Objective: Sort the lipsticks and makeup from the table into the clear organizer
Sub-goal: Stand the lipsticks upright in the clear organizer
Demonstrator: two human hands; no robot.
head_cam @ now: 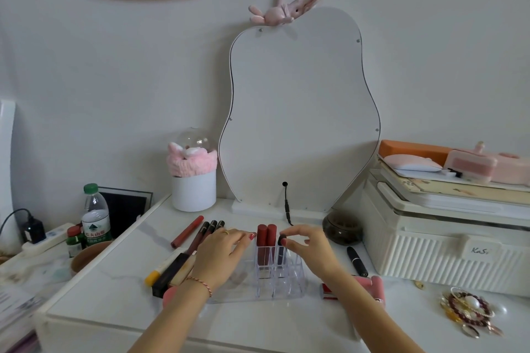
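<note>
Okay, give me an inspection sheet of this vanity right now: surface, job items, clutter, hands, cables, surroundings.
Surface: white table, crowded.
Job's things: clear organizer mid-table; two red lipsticks upright in its back slots; dark lipstick going into the next slot; lip pencils left; black lipstick right.
Clutter: bracelets, dark jar, bottle.
Hands: left hand rests flat on the organizer; right hand pinches the dark lipstick.
Cables: black cable at the mirror's base.
Surroundings: mirror, white box, wall.

organizer (pixel 289 281): clear glossy plastic | table (pixel 258 321): smooth glossy marble-look | headband (pixel 190 162): fluffy cloth
</note>
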